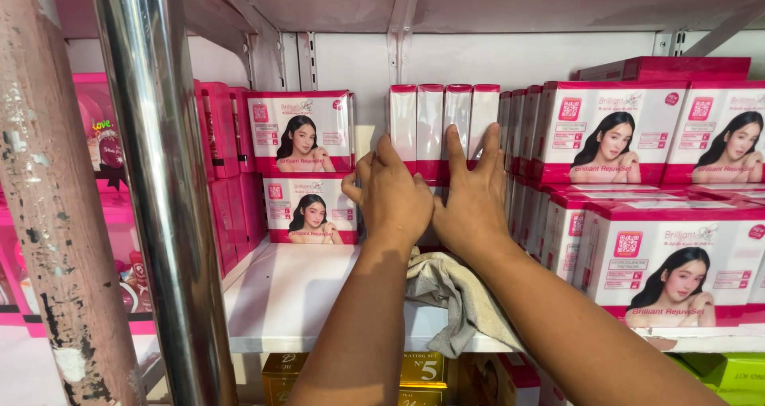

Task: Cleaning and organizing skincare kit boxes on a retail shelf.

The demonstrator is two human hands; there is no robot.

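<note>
The white metal shelf board (pixel 295 294) carries everything here, and it is crowded: to the right, a large block of pink-and-white cardboard cartons with a portrait on the front (pixel 669 254) stands stacked in two tiers close to the front edge, and to the left a smaller two-high pile of the same portrait cartons (pixel 307 167) sits apart across a bare gap. Between them stands the row of narrow upright pink-and-white boxes (pixel 442 127), side by side on a lower tier that the hands mostly hide. The left hand (pixel 390 199) and right hand (pixel 470 195) lie flat against the front of that row, fingers extended and slightly spread, pressing rather than gripping anything. The likeliest trouble is an uneven push: the narrow boxes are tall for their footing, so pressure high up could tip them backward or fan them sideways into the gap on the left. The right forearm passes just beside the near corner carton, and a sideways drift could nudge it off the edge. The crumpled grey cloth (pixel 454 294) lies under the wrists, overhanging the shelf lip, and could slide off.
</note>
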